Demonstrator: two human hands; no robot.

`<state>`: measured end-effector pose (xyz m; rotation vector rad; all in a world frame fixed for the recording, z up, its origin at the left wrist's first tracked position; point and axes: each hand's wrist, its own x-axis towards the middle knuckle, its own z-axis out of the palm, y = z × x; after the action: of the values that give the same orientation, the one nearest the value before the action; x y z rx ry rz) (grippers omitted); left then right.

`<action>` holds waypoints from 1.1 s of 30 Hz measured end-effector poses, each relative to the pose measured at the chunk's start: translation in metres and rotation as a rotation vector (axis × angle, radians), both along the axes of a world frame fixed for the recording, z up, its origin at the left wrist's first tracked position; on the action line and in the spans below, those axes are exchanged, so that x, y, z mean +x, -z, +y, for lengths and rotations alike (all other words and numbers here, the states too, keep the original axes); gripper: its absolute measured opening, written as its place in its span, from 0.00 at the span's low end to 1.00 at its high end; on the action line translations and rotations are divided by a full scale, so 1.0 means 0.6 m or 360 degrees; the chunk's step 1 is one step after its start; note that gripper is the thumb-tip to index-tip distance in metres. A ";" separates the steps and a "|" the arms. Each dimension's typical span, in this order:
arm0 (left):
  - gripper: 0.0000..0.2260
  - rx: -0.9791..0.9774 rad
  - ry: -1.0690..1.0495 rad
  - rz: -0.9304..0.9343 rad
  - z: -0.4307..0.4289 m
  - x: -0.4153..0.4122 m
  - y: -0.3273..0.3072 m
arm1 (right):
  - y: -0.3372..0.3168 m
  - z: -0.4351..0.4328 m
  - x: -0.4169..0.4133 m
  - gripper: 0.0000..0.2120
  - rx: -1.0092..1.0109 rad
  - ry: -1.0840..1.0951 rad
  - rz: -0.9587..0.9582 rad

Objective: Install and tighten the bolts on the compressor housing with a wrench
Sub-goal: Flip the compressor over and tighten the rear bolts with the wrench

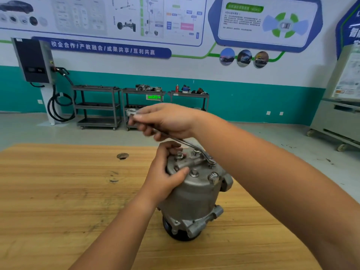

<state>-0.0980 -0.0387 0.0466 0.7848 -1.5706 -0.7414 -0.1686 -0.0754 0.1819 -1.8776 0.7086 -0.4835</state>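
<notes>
A dark wall-mounted charging unit [34, 60] hangs at the far left, with a black cable [58, 108] looped below it. Three grey tool carts [97, 106] stand in a row along the teal wall band.

A wooden table [58, 191] fills the foreground. A small round hole [122, 156] is in its top, left of the work area.

The left hand [165, 172] grips the upper left rim of the compressor housing [194, 195]. Its fingers curl over the far edge of the top face and its thumb [184, 170] presses on the near edge.

The compressor housing stands upright on the table, near the centre and towards the right edge. Its end face points up. Several bolts [194, 173] stand in the top face; two on the far side stand proud of it, and the near ones sit lower.

A wrench [187, 143] runs diagonally from upper left to lower right above the housing. Its lower end sits on a bolt at the right rim of the top face. The seating of that end is partly blurred.

The right hand [167, 119] is above and behind the housing, its fingers wrapped around the upper part of the wrench handle. The right forearm crosses in from the lower right.

A grey wheeled cabinet [337, 121] stands on the floor at the far right.
</notes>
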 end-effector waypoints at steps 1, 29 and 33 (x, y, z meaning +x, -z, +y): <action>0.27 -0.0028 0.0007 -0.0011 -0.002 0.002 0.002 | -0.004 -0.015 -0.006 0.09 0.0097 0.0090 -0.0106; 0.25 -0.0087 0.0017 0.0027 -0.007 0.001 0.016 | 0.202 0.148 -0.229 0.17 -0.0921 0.1205 -0.2464; 0.24 -0.0125 0.0007 0.0018 -0.008 0.005 0.014 | 0.165 0.208 -0.188 0.23 -0.2151 0.0551 -0.0066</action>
<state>-0.0952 -0.0433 0.0380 0.7185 -1.5819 -0.6821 -0.2812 0.0494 0.0827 -2.9506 0.7335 -1.4781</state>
